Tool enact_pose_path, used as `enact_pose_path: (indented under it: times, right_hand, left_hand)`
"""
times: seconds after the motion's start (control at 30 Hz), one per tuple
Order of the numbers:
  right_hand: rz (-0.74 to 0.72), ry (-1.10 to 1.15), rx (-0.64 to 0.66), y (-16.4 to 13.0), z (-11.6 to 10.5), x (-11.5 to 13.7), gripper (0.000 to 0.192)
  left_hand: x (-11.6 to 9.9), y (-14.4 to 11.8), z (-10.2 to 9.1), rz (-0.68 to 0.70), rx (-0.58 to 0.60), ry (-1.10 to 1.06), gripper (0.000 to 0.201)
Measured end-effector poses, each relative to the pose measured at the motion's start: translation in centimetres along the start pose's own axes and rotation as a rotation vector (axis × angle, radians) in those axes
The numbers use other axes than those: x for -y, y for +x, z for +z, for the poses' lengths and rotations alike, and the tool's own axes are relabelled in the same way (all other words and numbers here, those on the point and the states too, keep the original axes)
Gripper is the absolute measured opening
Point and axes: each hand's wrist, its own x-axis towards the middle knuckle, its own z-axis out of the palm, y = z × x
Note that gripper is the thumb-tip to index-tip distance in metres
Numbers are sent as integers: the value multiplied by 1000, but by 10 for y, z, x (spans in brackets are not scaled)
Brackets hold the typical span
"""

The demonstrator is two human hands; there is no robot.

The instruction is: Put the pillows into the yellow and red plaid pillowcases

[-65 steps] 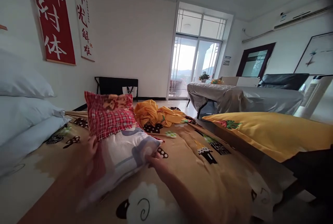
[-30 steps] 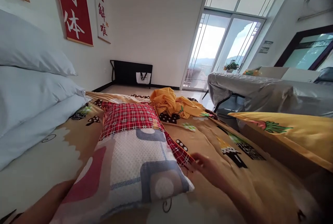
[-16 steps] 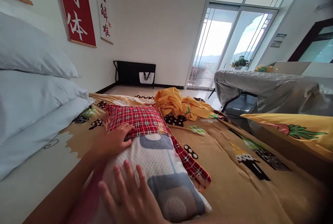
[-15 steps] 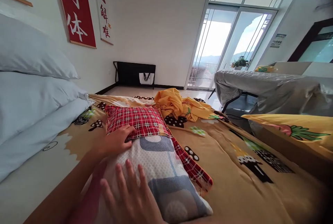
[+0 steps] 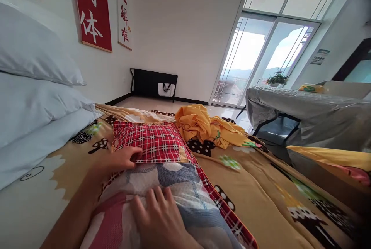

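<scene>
A pillow with a white, blue and pink pattern lies on the bed, its far end inside a red plaid pillowcase. The case's lower layer runs out along the pillow's right side. At the left of the case's opening, my left hand is closed on the plaid edge; its fingertips are partly hidden. Nearer to me, my right hand rests on top of the pillow with bent fingers, and cloth bunches up between its thumb and fingers.
White pillows are stacked at the left. Beyond the case lies a crumpled yellow cloth. A patterned brown sheet covers the bed. At the right are a box with yellow fabric and a plastic-covered table.
My right hand has gone from flat with spread fingers to bent fingers gathering the pillow's cloth. My left hand has closed on the case's edge. The view has shifted slightly.
</scene>
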Motion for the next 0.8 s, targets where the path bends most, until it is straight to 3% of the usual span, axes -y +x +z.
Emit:
enact_pose_path:
  times: [0.1,0.2,0.27,0.37,0.43,0.5,0.63,0.73,0.8]
  right_hand:
    - [-3,131,65,4,-2,-4,43]
    - [69,289,47,1,-25,-19,39]
    - [159,365,-72,-5,-43,-30,27]
    - [241,393,-359,-10,-56,-37,18]
    - [216,340,-528,-9,-49,-34,11]
    - [140,263,-599,-5,-32,-28,6]
    - [59,150,-516,3,-6,-29,10]
    - [135,144,-499,4,-1,-45,13]
    - [189,134,-495,6,1,-53,8]
  left_hand:
    - [21,-14,-1,-37,-24,-30,9]
    - [30,-25,-6,-93,-71,2,17]
    - [23,-29,-9,-53,-132,-26,18]
    - [0,-29,-10,55,-276,-79,24]
    - [-15,-28,-8,93,-366,-107,29]
    - [-23,-29,-6,110,-409,-120,32]
    - [-27,-37,-2,138,-375,-93,35]
    - [-39,-41,1,170,-353,-120,34]
    - [-56,-42,1,217,-276,-94,35]
